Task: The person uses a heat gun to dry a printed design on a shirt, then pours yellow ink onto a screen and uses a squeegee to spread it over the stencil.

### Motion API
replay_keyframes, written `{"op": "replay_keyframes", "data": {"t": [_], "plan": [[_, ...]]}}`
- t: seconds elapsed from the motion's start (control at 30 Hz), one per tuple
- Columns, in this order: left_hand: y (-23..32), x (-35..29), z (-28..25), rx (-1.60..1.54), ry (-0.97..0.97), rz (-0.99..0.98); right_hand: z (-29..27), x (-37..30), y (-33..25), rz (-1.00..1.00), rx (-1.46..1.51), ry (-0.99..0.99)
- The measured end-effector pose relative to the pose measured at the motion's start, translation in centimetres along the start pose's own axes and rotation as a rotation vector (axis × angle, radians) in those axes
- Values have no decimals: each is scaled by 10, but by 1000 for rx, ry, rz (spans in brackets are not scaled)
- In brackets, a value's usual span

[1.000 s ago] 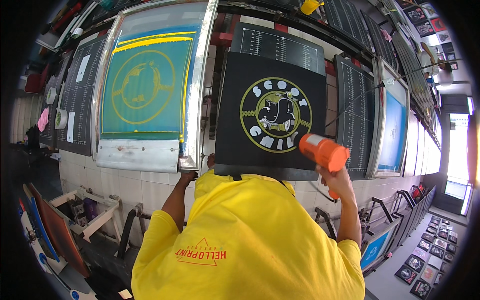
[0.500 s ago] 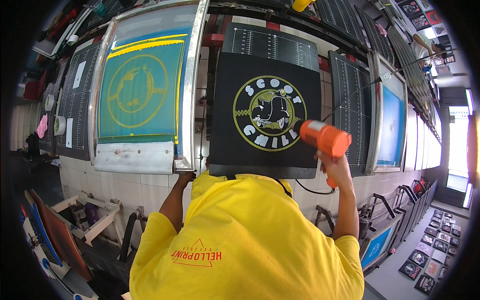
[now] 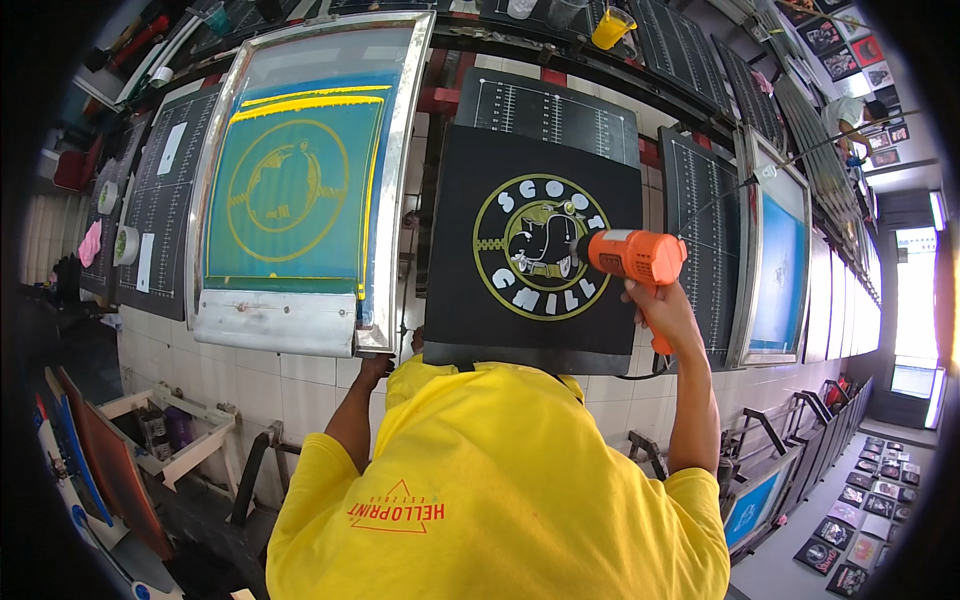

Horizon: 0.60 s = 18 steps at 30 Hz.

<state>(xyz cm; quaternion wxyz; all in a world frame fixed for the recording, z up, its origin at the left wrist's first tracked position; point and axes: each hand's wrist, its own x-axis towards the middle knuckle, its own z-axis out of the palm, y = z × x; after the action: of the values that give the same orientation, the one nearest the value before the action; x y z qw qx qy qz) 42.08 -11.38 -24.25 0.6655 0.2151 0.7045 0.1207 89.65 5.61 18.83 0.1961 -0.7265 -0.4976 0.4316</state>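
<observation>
My right hand (image 3: 662, 308) is closed around the grip of an orange heat gun (image 3: 632, 256). Its dark nozzle points left, over the right part of a round print (image 3: 548, 292) with a scooter in white and olive-yellow. That print is on black fabric (image 3: 460, 205) spread over a flat platen. My left hand (image 3: 376, 366) is low, by the bottom corner of a metal-framed printing screen (image 3: 393, 190); its fingers are mostly hidden. Yellow ink lies in a streak across the top of the screen's teal mesh, and a wide metal-and-white squeegee-like bar (image 3: 275, 318) rests at its lower end.
A second framed screen with blue mesh (image 3: 783, 265) stands to the right, beside a dark ruled platen (image 3: 700, 200). Beyond the rail are a cup of yellow ink (image 3: 612, 28) and more platens. Another person (image 3: 855, 120) is at the far right. A wooden rack (image 3: 175, 425) stands lower left.
The heat gun has swung left and away from me across the print, and it is now held more level. The whole view has shifted slightly. My left hand stays by the screen's corner.
</observation>
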Motion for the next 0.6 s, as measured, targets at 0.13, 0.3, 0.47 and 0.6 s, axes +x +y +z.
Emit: {"op": "replay_keyframes", "data": {"t": [0.13,0.3,0.47,0.6], "plan": [[-10,12,1,270,-41,65,8,11,-7,-56,52,153],[-40,38,-1,505,-28,220,14,18,-13,-34,-2,-110],[13,-4,11,63,0,27,26,29,-22,-93,37,-32],[5,-2,5,72,2,48,34,31,-31,-143,35,-92]]}}
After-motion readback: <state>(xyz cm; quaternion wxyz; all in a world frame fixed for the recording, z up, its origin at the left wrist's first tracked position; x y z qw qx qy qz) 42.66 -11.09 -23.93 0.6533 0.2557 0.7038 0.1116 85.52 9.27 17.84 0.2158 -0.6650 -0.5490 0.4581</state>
